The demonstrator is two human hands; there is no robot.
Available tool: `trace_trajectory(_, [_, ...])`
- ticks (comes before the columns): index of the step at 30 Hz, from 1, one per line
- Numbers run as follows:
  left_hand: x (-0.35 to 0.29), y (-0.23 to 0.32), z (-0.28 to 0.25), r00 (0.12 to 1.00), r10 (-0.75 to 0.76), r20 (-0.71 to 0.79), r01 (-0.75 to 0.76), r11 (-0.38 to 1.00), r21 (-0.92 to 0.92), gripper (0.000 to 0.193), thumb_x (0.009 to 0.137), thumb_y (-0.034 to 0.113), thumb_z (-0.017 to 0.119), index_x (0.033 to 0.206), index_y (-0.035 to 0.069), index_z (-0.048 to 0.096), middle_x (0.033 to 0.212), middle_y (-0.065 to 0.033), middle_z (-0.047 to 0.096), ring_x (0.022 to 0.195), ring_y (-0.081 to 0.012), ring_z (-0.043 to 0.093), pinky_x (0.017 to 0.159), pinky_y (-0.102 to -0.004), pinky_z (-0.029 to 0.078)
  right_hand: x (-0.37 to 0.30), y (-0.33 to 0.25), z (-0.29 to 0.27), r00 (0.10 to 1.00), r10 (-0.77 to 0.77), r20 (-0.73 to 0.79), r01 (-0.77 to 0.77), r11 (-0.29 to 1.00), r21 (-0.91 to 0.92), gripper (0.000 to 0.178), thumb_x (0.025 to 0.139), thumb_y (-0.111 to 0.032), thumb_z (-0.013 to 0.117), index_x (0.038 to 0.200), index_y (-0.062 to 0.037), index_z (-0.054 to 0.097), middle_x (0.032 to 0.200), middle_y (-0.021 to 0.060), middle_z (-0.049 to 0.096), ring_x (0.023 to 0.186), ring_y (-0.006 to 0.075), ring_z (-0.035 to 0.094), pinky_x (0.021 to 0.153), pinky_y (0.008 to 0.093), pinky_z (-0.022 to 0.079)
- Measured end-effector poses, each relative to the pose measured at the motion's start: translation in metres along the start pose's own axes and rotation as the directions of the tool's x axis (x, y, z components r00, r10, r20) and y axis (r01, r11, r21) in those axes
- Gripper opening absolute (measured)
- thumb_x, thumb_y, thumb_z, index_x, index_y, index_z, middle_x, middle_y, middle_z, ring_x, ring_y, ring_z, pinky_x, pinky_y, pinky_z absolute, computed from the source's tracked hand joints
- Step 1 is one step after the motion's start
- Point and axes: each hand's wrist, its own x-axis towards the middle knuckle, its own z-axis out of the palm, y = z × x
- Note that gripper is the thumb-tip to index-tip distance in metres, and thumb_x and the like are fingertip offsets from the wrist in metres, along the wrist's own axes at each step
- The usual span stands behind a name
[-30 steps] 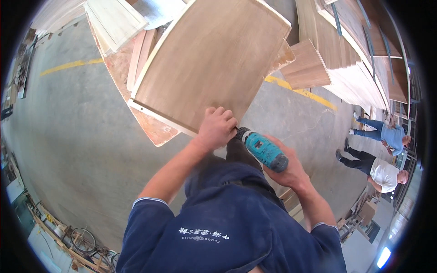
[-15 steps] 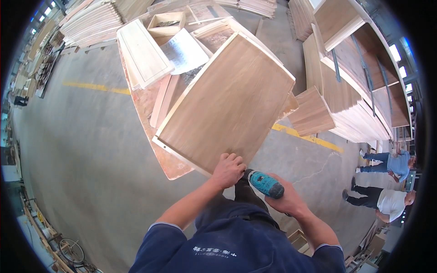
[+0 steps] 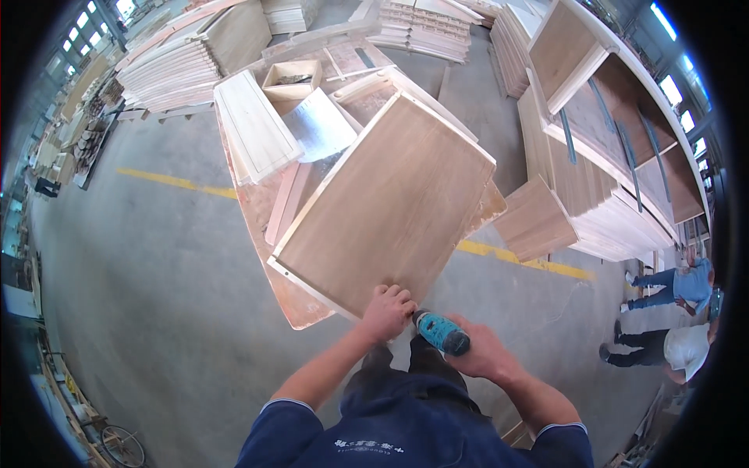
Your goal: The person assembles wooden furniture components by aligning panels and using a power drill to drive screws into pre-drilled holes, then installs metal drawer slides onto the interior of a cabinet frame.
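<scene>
The framed wooden panel rests on the desk, at twelve o'clock; probably stiff, moderately weighty, best held by its rim. The left hand clasps its six-o'clock edge; at five o'clock, the right hand grips the likely heavier drill.

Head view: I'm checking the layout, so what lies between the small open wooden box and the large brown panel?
In the head view, a pale sheet lies between the small open wooden box and the large brown panel.
</scene>
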Motion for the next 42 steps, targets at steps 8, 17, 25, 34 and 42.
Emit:
trace_trajectory(8, [-0.001,0.002,-0.006,0.992,-0.041,0.119,0.031,0.996,0.085,0.005,0.078,0.022,0.067,0.081,0.018,0.066,0.086,0.0014,0.056,0.093,-0.0189,0.054,0.087,-0.0399,0.038,-0.004,0.015,0.007,0.995,-0.082,-0.059,0.084,0.995,0.047,0.057,0.075,-0.014,0.067,0.131,-0.0138,0.055,0.106,0.0237,0.068,0.103,0.0454,0.062,0.088,0.0445,0.052])
trace_trajectory(17, [0.011,-0.014,-0.011,0.961,0.019,0.275,-0.051,0.993,0.11,0.019,0.088,0.031,0.063,0.09,0.012,0.062,0.092,-0.0071,0.056,0.091,-0.0246,0.054,0.079,-0.0384,0.04,0.029,0.029,-0.062,0.976,-0.192,-0.104,0.214,0.934,0.286,0.041,0.076,-0.005,0.071,0.117,-0.0076,0.066,0.097,0.0105,0.072,0.091,0.0223,0.069,0.083,0.0343,0.054])
trace_trajectory(25, [0.075,-0.04,-0.041,0.708,-0.648,0.279,0.581,0.31,-0.753,0.019,0.106,0.022,0.045,0.101,0.005,0.048,0.086,-0.0117,0.063,0.078,-0.022,0.064,0.072,-0.0359,0.051,0.192,0.012,-0.182,0.865,-0.308,-0.396,0.427,0.867,0.258,0.031,0.075,0.002,0.068,0.106,-0.0023,0.07,0.098,0.0055,0.069,0.091,0.0164,0.066,0.081,0.0317,0.052])
trace_trajectory(34, [0.22,-0.266,-0.167,0.302,-0.945,0.124,0.5,0.047,-0.865,0.027,0.096,0.012,0.041,0.084,0.004,0.063,0.072,-0.0082,0.059,0.069,-0.0218,0.058,0.06,-0.0365,0.048,0.487,0.005,-0.265,0.838,-0.414,-0.356,0.399,0.909,-0.118,0.062,0.077,-0.008,0.069,0.137,-0.0059,0.053,0.119,0.0194,0.067,0.114,0.0339,0.064,0.095,0.0398,0.05])
trace_trajectory(42, [0.332,-0.422,-0.242,0.255,-0.965,-0.065,0.275,0.137,-0.952,0.02,0.098,0.015,0.049,0.101,-0.002,0.058,0.096,-0.0141,0.06,0.082,-0.0218,0.06,0.068,-0.0367,0.054,0.587,-0.047,-0.249,0.932,-0.342,-0.119,0.323,0.933,-0.157,0.066,0.078,-0.011,0.071,0.141,-0.0127,0.051,0.126,0.0215,0.064,0.121,0.0368,0.059,0.099,0.0395,0.048])
